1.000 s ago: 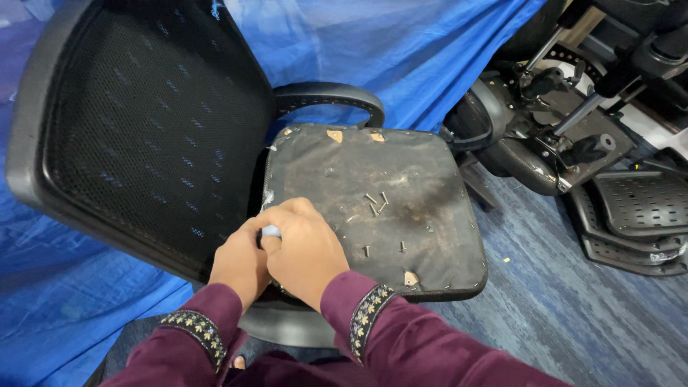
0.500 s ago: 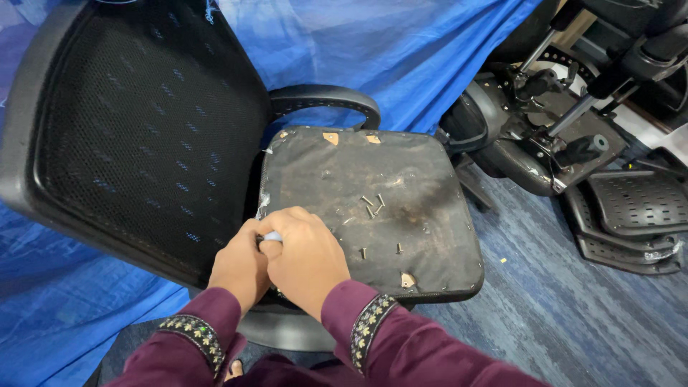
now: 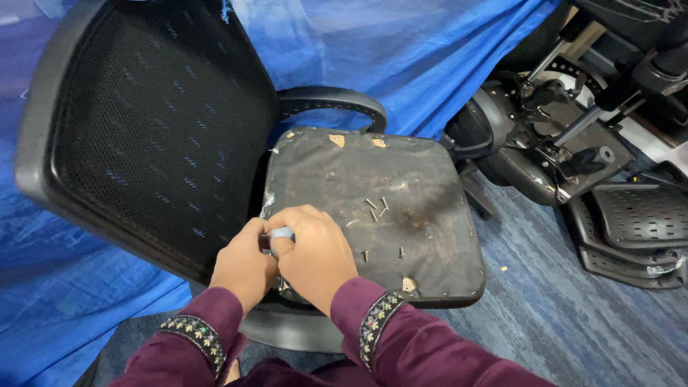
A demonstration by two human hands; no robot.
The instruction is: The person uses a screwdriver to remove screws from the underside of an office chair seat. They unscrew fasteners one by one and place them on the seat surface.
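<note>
The big black mesh chair back lay on its side, and the dirty seat bottom faced up beside it. Little had changed in the last second: both hands stayed bunched at the seat's near left corner, only shifting a bit. The right hand and left hand were closed tight together on a small pale blue tool handle. Loose screws lay untouched mid-seat.

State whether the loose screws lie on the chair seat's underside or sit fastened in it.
Loose: the screws lie scattered on their sides on the seat underside.
</note>
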